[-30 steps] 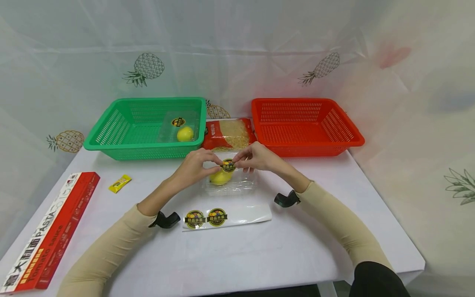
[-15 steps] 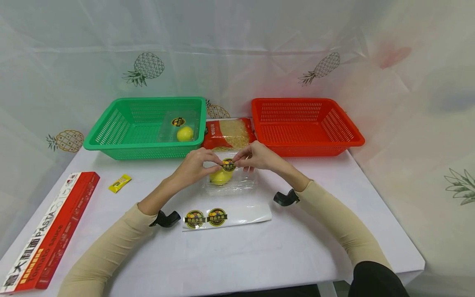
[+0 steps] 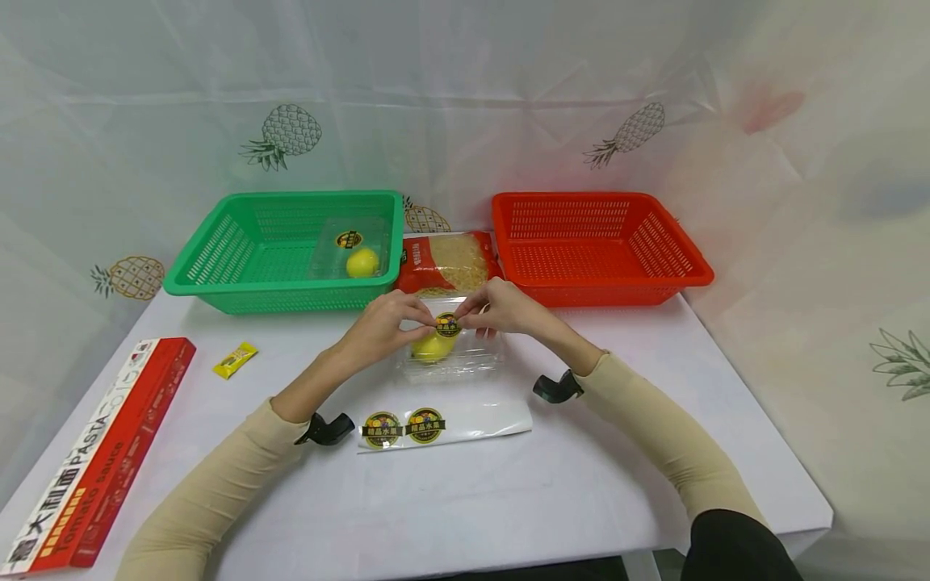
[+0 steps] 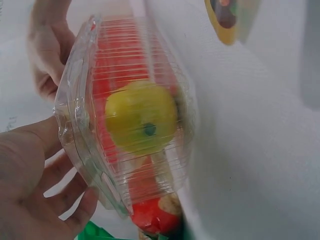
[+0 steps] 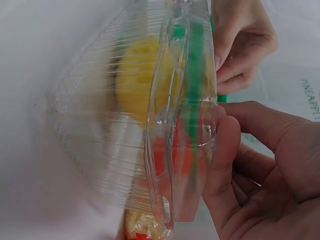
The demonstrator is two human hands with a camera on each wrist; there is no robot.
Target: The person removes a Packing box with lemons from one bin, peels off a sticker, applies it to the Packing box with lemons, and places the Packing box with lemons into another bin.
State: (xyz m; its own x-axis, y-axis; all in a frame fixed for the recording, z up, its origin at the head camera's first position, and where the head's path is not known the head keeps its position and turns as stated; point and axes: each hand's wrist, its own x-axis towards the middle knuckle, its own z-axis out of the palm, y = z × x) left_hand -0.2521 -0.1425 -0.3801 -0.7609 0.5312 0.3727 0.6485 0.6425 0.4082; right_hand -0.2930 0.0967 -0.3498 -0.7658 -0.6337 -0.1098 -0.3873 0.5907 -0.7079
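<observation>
A clear plastic clamshell box (image 3: 475, 361) stands mid-table with a round yellow fruit (image 4: 141, 117) inside. Over its lid, a round black-and-gold sticker (image 3: 447, 324) is stretched between both hands. My left hand (image 3: 392, 323) pinches the sticker's left edge between thumb and index finger, and my right hand (image 3: 501, 308) pinches the right edge. Whether the sticker touches the lid cannot be told. In the left wrist view, the other fingers of the left hand (image 4: 42, 185) spread beside the lid. The right hand (image 5: 265, 165) is close against the lid in the right wrist view.
Nearer the person lies a sticker strip (image 3: 443, 425). A green basket (image 3: 283, 297) holding another boxed fruit, a red-and-clear pasta bag (image 3: 450, 262) and a red basket (image 3: 603, 294) line the back. At left are a pasta box (image 3: 102, 452) and a small yellow packet (image 3: 235, 359).
Both hands stay over the box with the sticker between them. The right wrist has shifted very slightly left; the other things keep their places.
</observation>
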